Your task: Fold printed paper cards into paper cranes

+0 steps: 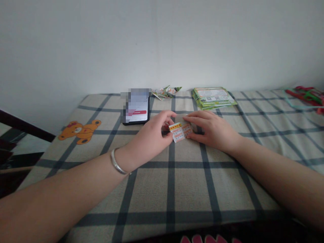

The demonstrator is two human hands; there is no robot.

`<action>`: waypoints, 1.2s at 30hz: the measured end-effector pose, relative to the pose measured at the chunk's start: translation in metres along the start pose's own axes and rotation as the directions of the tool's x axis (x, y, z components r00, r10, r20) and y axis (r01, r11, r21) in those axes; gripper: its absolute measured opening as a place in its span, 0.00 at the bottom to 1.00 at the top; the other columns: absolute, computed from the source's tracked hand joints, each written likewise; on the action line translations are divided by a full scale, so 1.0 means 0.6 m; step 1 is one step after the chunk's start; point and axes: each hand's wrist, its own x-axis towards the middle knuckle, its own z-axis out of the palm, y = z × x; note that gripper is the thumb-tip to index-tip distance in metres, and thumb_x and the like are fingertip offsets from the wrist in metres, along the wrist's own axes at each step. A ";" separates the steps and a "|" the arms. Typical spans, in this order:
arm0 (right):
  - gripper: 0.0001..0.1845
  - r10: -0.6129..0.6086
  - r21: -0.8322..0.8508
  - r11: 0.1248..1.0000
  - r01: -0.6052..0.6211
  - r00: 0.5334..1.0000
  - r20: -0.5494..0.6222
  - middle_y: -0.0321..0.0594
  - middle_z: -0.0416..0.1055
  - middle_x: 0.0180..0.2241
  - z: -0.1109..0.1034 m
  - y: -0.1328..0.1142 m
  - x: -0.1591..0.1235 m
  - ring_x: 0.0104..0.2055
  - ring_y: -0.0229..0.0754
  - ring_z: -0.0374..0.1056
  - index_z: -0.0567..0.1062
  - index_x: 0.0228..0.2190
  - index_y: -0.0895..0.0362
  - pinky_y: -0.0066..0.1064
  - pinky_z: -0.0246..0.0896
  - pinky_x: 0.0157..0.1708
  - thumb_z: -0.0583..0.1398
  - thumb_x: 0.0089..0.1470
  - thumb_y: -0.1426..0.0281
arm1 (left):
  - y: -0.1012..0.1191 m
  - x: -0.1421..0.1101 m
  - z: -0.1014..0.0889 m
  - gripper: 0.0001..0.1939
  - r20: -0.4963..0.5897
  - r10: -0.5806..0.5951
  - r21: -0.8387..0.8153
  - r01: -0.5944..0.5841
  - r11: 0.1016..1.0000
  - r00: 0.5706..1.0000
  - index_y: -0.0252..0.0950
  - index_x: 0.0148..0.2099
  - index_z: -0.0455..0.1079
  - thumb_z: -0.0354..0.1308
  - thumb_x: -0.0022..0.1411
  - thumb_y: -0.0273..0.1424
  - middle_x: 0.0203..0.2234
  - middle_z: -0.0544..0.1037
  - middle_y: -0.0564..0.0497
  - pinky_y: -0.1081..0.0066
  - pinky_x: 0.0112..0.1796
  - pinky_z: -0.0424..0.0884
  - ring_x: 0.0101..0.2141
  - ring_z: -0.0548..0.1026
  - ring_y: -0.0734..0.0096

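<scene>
A small piece of printed paper (180,132), perhaps folded, is between my two hands just above or on the checked cloth. It is white with orange print and a yellow-and-red strip along its upper left. My left hand (157,130) pinches its left edge, thumb in front and fingers curled behind. On the opposite side, my right hand (211,127) has its thumb on the right edge, with the fingers stretched along behind the paper. A silver bracelet (116,162) circles my left wrist.
Behind my left hand lies a phone (138,109), its screen lit and partly blurred. Beside it is a folded paper piece (167,92). A stack of green-edged printed sheets (214,98) rests near the wall (162,44). Red and green items (307,98) lie far right.
</scene>
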 end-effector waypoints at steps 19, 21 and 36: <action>0.10 -0.082 -0.001 0.996 0.084 0.974 -0.211 0.46 0.72 0.48 -0.005 -0.003 0.000 0.49 0.48 0.70 0.72 0.41 0.55 0.40 0.68 0.46 0.61 0.56 0.73 | -0.004 0.004 -0.005 0.25 0.007 0.111 -0.049 -0.110 0.993 0.994 0.37 0.55 0.60 0.54 0.57 0.14 0.41 0.77 0.52 0.73 0.47 0.73 0.43 0.77 0.76; 0.07 -0.101 -0.021 0.995 0.099 0.967 -0.233 0.45 0.73 0.46 -0.008 -0.004 0.000 0.47 0.47 0.70 0.72 0.39 0.55 0.40 0.68 0.45 0.60 0.57 0.74 | -0.002 0.005 -0.006 0.24 0.008 0.133 -0.031 -0.132 0.991 0.991 0.37 0.54 0.62 0.54 0.58 0.14 0.41 0.78 0.52 0.74 0.46 0.74 0.43 0.77 0.76; 0.04 -0.141 -0.088 0.989 0.120 0.943 -0.300 0.41 0.75 0.38 -0.016 0.014 -0.002 0.40 0.44 0.70 0.76 0.30 0.55 0.38 0.65 0.41 0.61 0.54 0.76 | -0.006 0.010 -0.025 0.12 0.059 0.425 0.337 -0.419 0.843 0.903 0.37 0.44 0.72 0.54 0.62 0.19 0.39 0.79 0.53 0.66 0.47 0.71 0.42 0.75 0.70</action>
